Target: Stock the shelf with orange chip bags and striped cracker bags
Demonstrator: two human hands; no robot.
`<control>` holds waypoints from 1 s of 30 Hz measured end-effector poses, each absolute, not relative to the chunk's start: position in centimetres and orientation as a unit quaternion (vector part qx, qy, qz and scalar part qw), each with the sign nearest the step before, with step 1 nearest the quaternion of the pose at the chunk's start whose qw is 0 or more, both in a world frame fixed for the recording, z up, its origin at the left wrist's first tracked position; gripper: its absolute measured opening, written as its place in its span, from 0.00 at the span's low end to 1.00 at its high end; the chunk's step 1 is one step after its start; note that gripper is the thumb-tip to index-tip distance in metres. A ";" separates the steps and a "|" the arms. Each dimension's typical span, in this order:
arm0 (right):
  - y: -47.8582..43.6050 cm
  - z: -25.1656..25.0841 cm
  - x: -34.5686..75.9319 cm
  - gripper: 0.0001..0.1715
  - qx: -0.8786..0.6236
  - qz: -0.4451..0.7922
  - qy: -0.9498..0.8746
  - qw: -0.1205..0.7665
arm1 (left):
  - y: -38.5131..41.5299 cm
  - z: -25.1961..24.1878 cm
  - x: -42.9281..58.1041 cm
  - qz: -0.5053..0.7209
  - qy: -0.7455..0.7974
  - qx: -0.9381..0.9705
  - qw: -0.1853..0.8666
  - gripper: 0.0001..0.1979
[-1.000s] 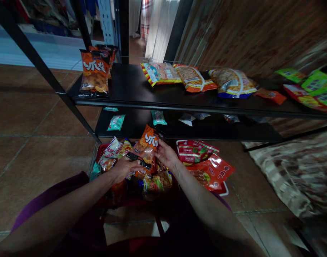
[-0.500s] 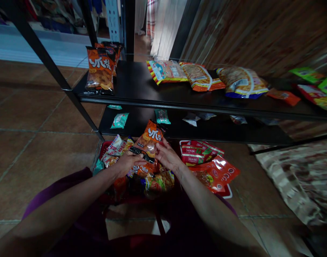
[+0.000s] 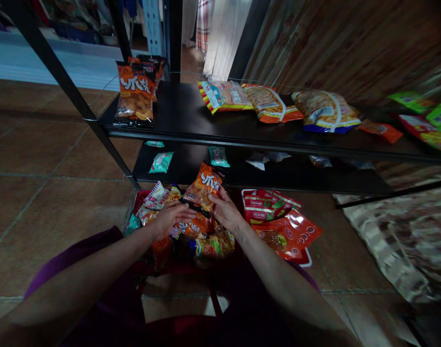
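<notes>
An orange and black snack bag (image 3: 203, 187) with white lettering is tilted above the basket, its printed front facing up. My right hand (image 3: 224, 211) grips the bag's right edge, thumb on the front. At the bag's lower left, my left hand (image 3: 172, 220) has its fingers stretched out and a little apart; whether they touch the bag's bottom edge I cannot tell. Beneath both hands a red basket (image 3: 142, 194) is full of snack packs, among them more orange bags (image 3: 196, 224) and a clear-fronted pack (image 3: 216, 246).
A black shelf (image 3: 177, 108) ahead carries similar orange bags (image 3: 135, 94) at its left end and several noodle-like packs (image 3: 271, 102). Small teal packets (image 3: 161, 163) lie on the lower shelf (image 3: 191, 173). To the right, a white-rimmed container (image 3: 307, 259) holds red packs (image 3: 288, 233).
My left hand has let go of the bag's lower corner and its fingers have straightened, moving slightly left. The bag, held in my right hand, has shifted slightly right.
</notes>
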State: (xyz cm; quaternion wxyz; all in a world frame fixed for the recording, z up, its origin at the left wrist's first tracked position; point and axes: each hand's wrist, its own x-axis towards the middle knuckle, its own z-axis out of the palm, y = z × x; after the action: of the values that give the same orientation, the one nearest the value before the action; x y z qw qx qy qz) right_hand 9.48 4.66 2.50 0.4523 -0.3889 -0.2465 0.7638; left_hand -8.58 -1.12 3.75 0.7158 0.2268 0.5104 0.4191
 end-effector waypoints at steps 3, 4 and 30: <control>4.7 2.3 9.4 0.35 -0.393 0.764 -0.248 0.448 | -1.1 3.8 -8.7 0.415 0.508 0.205 0.726 0.08; 4.7 2.3 9.4 0.34 -0.395 0.763 -0.245 0.448 | -1.1 3.8 -8.7 0.417 0.509 0.206 0.724 0.07; 4.0 3.5 9.4 0.47 -0.405 0.753 -0.285 0.433 | -1.2 4.2 -9.6 0.411 0.583 0.319 0.624 0.28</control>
State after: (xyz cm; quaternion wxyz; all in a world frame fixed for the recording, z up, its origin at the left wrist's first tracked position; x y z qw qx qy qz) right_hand 9.38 4.04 3.46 0.4327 -0.4053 -0.2846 0.7533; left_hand -9.60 -1.23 4.25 0.6240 0.3187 0.5834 0.4107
